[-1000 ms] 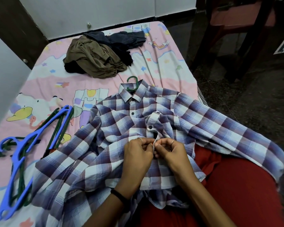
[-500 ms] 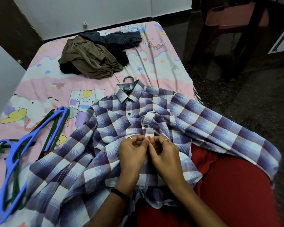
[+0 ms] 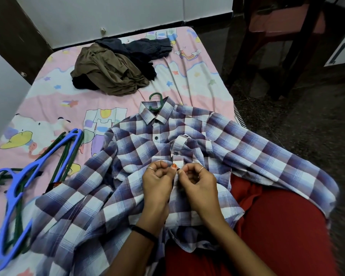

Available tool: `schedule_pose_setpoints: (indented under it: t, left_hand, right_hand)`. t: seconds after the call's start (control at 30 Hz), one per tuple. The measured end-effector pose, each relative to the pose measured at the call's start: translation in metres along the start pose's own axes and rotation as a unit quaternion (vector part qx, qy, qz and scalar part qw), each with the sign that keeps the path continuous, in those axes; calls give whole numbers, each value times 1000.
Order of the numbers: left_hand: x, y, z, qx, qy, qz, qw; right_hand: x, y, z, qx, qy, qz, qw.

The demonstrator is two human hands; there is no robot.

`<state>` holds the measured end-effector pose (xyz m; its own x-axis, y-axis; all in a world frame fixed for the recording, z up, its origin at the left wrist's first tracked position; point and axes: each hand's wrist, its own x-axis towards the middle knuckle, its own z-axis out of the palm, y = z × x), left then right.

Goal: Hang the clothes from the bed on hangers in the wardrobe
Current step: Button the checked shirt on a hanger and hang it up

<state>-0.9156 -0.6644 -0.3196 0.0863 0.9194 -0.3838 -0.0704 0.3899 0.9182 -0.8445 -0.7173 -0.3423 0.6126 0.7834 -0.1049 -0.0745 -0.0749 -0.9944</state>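
Bare forearms, no sleeves. A thin black band circles the left wrist [image 3: 142, 232]; each hand wears a slim ring; orange-painted thumbnail; red clothing covers the lap.

Both hands [image 3: 179, 182] at the plaid shirt [image 3: 217, 140] placket, pinching.

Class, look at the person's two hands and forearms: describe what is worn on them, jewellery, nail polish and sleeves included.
The left hand wears a thin ring, orange-red polish on its thumbnail, and a black band at the wrist. The right hand wears a thin ring too. Both forearms are bare, with no sleeves in view.
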Motion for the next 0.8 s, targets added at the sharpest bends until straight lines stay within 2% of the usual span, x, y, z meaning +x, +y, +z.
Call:
schedule_pose_setpoints:
  t: [0.07,0.17,0.27,0.33,0.4,0.47,0.53,0.6,0.67,0.8]
  left_hand:
    - [0,0,-1,7,-5,1,1000]
    - [1,1,-8,24,-27,1,999]
    - [3,3,-19,72,-65,5,995]
    - [4,4,-30,119,-103,6,988]
    - [8,7,-41,156,-147,-7,977]
    - [15,20,-51,196,-186,-11,963]
    - [24,36,-58,207,-202,7,957]
    - [36,55,-66,220,-186,46,957]
    - [50,68,-74,271,-136,107,947]
    - [96,86,-93,399,-7,248,883]
  right_hand:
    - [2,-3,-1,110,-25,75,991]
    - [4,-9,-8,258,-88,175,946]
    - [6,-9,-13,292,-126,219,922]
    - [5,-6,-14,228,-132,213,941]
    - [6,-4,-15,116,-139,182,967]
    - [10,-7,-14,33,-156,143,977]
    - [16,-12,-14,2,-158,110,981]
    - [25,-19,-12,-11,-143,77,987]
    - [37,-29,-9,-26,-128,49,990]
    - [90,-51,4,-124,-101,-36,986]
